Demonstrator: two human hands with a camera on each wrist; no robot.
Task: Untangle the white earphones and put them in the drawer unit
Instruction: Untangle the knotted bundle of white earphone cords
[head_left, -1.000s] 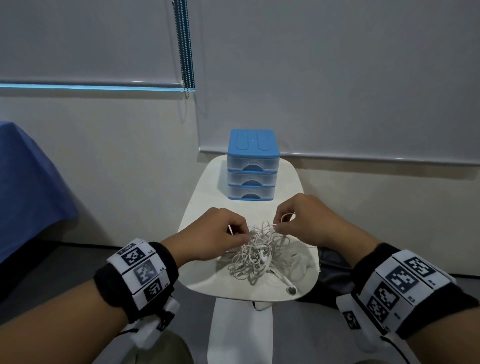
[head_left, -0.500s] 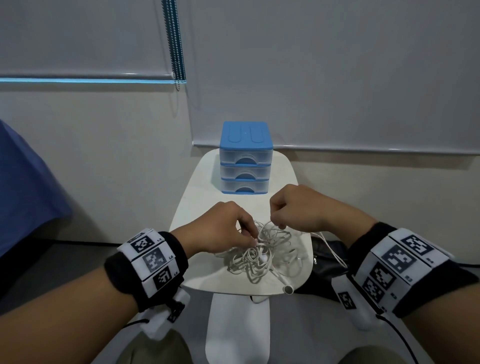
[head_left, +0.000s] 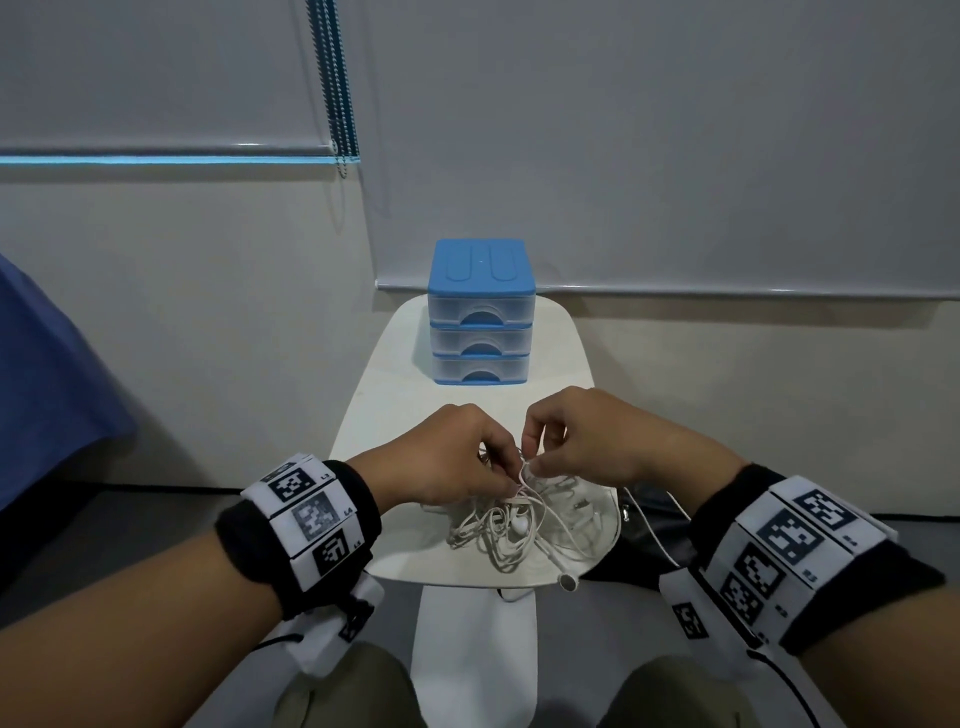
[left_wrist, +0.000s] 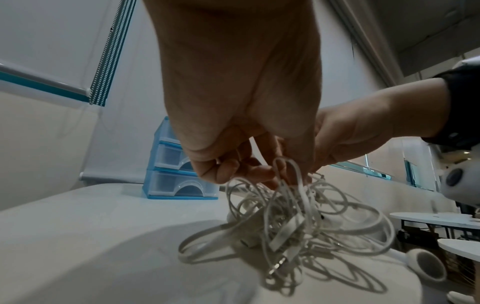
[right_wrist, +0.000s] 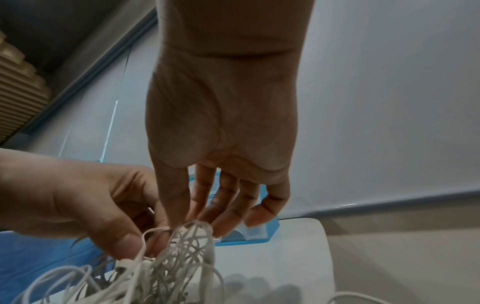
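My left hand (head_left: 457, 457) and right hand (head_left: 587, 441) each pinch loops atop the knotted white rubber-corded earphones (head_left: 524, 525), heaped on the small white oval table (head_left: 395, 384) before the shut blue-and-clear plastic three-drawer unit (head_left: 481, 312); pulling apart hard could tighten the knot.

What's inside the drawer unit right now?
All three drawers of the drawer unit are closed; through their translucent fronts nothing shows, but the contents can't be confirmed. The white earphones lie tangled on the table.
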